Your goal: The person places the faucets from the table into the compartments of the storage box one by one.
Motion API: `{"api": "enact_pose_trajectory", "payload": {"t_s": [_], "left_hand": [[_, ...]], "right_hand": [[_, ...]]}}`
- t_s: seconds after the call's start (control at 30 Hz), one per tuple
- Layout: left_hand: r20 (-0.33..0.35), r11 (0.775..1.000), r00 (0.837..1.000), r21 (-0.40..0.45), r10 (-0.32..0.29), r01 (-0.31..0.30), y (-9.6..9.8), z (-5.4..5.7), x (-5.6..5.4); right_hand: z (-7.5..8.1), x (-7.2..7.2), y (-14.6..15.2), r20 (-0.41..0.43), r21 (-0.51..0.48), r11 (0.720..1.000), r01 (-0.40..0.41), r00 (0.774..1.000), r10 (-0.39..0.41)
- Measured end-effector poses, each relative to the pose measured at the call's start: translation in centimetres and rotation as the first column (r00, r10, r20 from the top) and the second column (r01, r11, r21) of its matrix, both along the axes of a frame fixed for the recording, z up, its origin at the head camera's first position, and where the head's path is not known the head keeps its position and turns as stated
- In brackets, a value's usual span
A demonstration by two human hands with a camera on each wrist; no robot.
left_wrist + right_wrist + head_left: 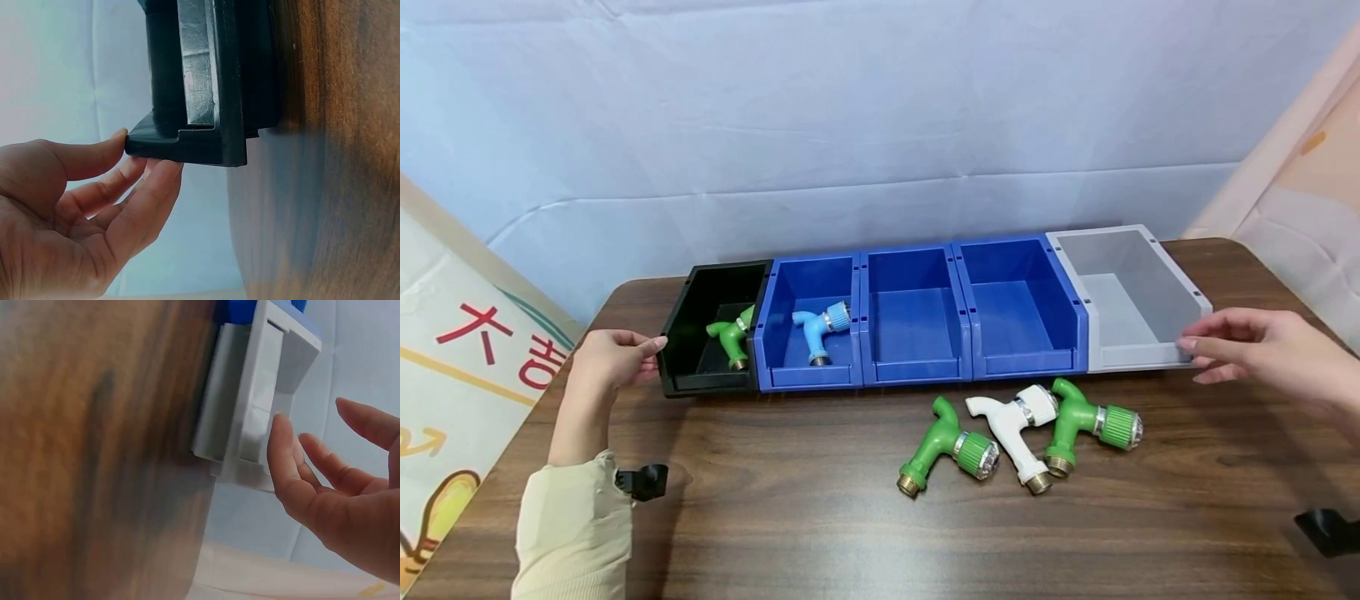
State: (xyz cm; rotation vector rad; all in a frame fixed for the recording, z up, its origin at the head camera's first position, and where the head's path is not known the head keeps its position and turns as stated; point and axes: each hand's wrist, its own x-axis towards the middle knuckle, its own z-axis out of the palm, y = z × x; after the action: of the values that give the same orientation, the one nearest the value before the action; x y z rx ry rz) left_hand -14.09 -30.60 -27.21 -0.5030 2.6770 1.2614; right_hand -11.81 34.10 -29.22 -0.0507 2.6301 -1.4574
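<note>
My left hand point(613, 360) pinches the near left corner of a black storage bin point(711, 383), thumb at the rim and fingers against its outer side. A green tap point(730, 337) lies in that bin. My right hand point(1258, 346) is beside the near right corner of a grey bin point(1138, 357); its thumb and fingers are spread apart and hold nothing in the right wrist view. Between these bins stand three blue bins point(917, 371), the leftmost with a light blue tap point(817, 333) inside.
On the wooden table point(775, 500), in front of the bins, lie a green tap point(936, 446), a white tap point(1011, 425) and another green tap point(1078, 421). A pale cloth backdrop point(850, 108) hangs behind the row. Printed sheets flank the table on both sides.
</note>
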Motion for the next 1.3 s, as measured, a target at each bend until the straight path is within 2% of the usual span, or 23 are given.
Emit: {"api": "enact_pose_trajectory", "payload": {"t_s": [0.33, 0.57, 0.8, 1.03, 1.17, 1.3], "left_hand": [[0.009, 1.0, 1.0, -0.015, 0.005, -0.005, 0.1, 0.0, 0.1], [0.01, 1.0, 1.0, -0.018, -0.002, 0.002, 0.0, -0.1, 0.2], [-0.001, 1.0, 1.0, -0.014, -0.008, 0.008, -0.1, -0.2, 0.1], [-0.002, 1.0, 1.0, -0.018, -0.016, 0.016, -0.2, -0.3, 0.0], [-0.001, 1.0, 1.0, -0.02, -0.016, 0.016, -0.2, -0.3, 0.1], [-0.002, 1.0, 1.0, -0.015, -0.014, 0.014, -0.2, -0.3, 0.1]], "right_hand": [[-1.6, 0.6, -0.5, 0.068, 0.016, 0.99, -0.139, 0.988, 0.138], [-2.3, 0.9, -1.0, 0.069, -0.088, 0.936, -0.342, 0.935, 0.348], [-2.6, 1.3, -2.0, 0.106, -0.103, 0.905, -0.413, 0.9, 0.423], [-2.7, 1.5, -2.7, 0.166, -0.078, 0.892, -0.446, 0.876, 0.452], [-2.8, 1.5, -2.9, 0.167, -0.094, 0.871, -0.483, 0.855, 0.492], [-2.8, 1.6, -3.2, 0.171, -0.077, 0.867, -0.492, 0.85, 0.498]]}}
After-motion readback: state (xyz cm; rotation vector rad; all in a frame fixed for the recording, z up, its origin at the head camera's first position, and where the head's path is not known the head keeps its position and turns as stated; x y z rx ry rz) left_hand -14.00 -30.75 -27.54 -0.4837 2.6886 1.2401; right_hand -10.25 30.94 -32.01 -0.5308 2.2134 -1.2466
